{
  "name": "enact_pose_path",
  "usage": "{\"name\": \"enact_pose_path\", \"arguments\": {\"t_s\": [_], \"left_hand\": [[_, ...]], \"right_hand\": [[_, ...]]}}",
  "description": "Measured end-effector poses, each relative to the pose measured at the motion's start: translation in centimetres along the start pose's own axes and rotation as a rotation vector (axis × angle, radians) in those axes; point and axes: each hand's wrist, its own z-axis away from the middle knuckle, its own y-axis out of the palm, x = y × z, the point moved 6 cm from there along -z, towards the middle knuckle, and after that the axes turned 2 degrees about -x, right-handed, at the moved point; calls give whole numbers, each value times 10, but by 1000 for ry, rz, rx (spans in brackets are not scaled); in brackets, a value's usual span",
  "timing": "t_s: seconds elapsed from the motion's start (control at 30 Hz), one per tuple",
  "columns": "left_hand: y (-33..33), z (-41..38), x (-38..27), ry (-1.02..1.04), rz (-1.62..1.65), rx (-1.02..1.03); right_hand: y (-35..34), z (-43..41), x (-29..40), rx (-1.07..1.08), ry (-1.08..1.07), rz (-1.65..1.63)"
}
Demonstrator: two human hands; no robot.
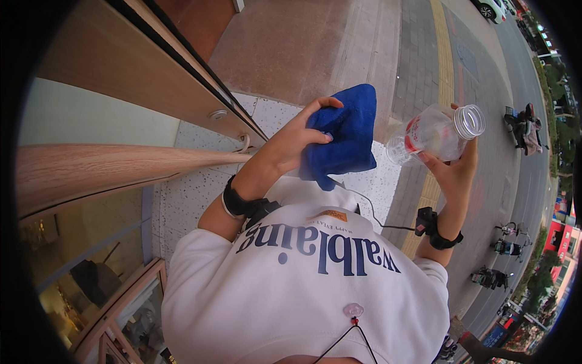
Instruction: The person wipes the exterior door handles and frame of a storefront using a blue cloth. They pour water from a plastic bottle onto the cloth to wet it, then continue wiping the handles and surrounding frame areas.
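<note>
A folded blue cloth (348, 129) is gripped in my left hand (291, 145), the thumb and fingers pressing on its near side. My right hand (454, 170) holds a clear plastic bottle (436, 134) around its body. The bottle lies tilted, its wide, uncapped threaded mouth pointing right; a red and white label is on its side, and it looks see-through. Bottle and cloth are apart. Black straps with small devices sit on both forearms, and a thin dark cable runs to the right one.
On the left stand a wooden-framed glass door (136, 73) and a thick wooden door handle (113, 164). Below me is a speckled stone floor (200, 136). To the right are a paved walkway with a yellow tactile strip (443, 50), a parked scooter (523, 127), other two-wheelers and a road.
</note>
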Motion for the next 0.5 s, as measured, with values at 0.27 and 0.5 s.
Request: {"name": "enact_pose_path", "arguments": {"t_s": [0.27, 0.5], "left_hand": [[-1, -1, -1, 22, 41, 1], [-3, -2, 1, 36, 48, 7]], "right_hand": [[5, 3, 0, 45, -35, -36], [4, 2, 15, -43, -147, 108]]}}
